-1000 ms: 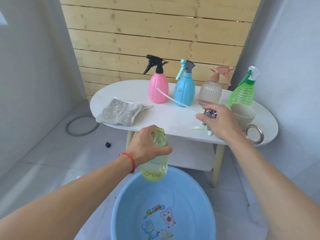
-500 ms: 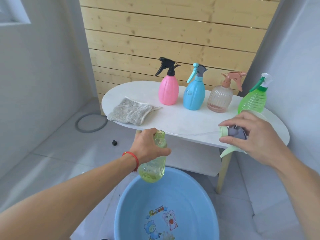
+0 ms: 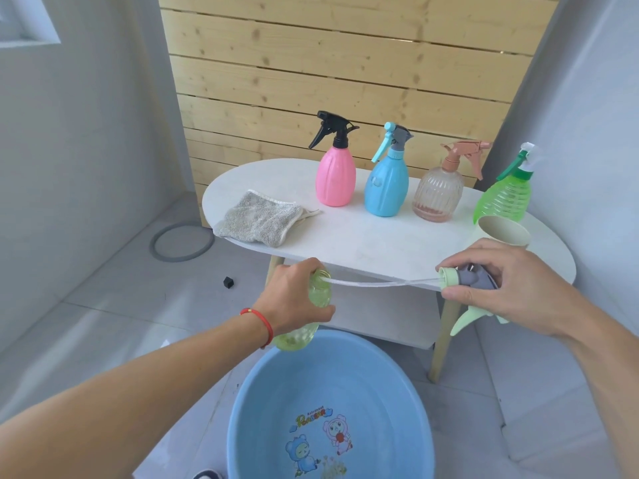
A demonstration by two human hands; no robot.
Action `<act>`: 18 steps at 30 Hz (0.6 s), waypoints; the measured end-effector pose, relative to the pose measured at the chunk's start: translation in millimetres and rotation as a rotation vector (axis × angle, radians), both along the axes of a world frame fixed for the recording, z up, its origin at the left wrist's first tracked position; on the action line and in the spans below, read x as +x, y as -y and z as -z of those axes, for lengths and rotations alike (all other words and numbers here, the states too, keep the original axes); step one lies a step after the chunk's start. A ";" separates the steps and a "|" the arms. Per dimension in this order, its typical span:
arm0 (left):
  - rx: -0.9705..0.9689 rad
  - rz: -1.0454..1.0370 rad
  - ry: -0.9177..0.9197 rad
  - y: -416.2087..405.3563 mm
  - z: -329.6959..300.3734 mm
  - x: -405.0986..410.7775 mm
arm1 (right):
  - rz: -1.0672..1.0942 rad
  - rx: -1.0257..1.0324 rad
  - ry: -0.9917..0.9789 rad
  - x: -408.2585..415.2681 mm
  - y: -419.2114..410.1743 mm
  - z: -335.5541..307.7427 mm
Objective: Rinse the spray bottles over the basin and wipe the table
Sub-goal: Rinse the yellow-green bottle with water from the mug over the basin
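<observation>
My left hand [image 3: 294,299] grips a yellow-green bottle [image 3: 311,312] with no spray head, above the far rim of the blue basin [image 3: 249,409]. My right hand [image 3: 511,288] holds the pale green and grey spray head [image 3: 463,281] to the right. Its clear dip tube [image 3: 380,282] stretches left, and the tip reaches the bottle's mouth. On the white oval table [image 3: 363,243] stand a pink bottle [image 3: 335,178], a blue bottle [image 3: 387,184], a clear ribbed bottle [image 3: 437,191] and a green bottle [image 3: 505,198]. A grey cloth [image 3: 262,221] lies at the table's left edge.
A beige cup [image 3: 503,231] stands on the table just behind my right hand. A grey ring [image 3: 181,242] and a small black piece [image 3: 228,282] lie on the tiled floor to the left. A wooden slat wall rises behind the table.
My right hand has lifted the spray head off the table and swung it round, so the dip tube now points left and meets the bottle's mouth. The left hand has stayed over the basin.
</observation>
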State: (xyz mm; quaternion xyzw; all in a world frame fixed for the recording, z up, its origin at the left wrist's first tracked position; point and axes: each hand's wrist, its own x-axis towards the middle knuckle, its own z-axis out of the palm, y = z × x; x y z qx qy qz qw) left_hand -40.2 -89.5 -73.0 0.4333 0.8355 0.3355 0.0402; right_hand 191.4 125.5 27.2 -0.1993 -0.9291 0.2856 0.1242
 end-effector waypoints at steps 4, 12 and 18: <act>-0.077 0.165 -0.084 -0.8 6.1 10.7 | -0.027 0.052 0.018 -5.0 5.7 -6.5; -0.069 0.241 -0.017 -8.1 1.1 50.8 | -0.212 0.152 0.098 -55.1 68.0 17.0; -0.039 0.237 0.052 -6.1 -5.6 53.5 | -0.304 0.095 0.153 -59.3 69.5 19.1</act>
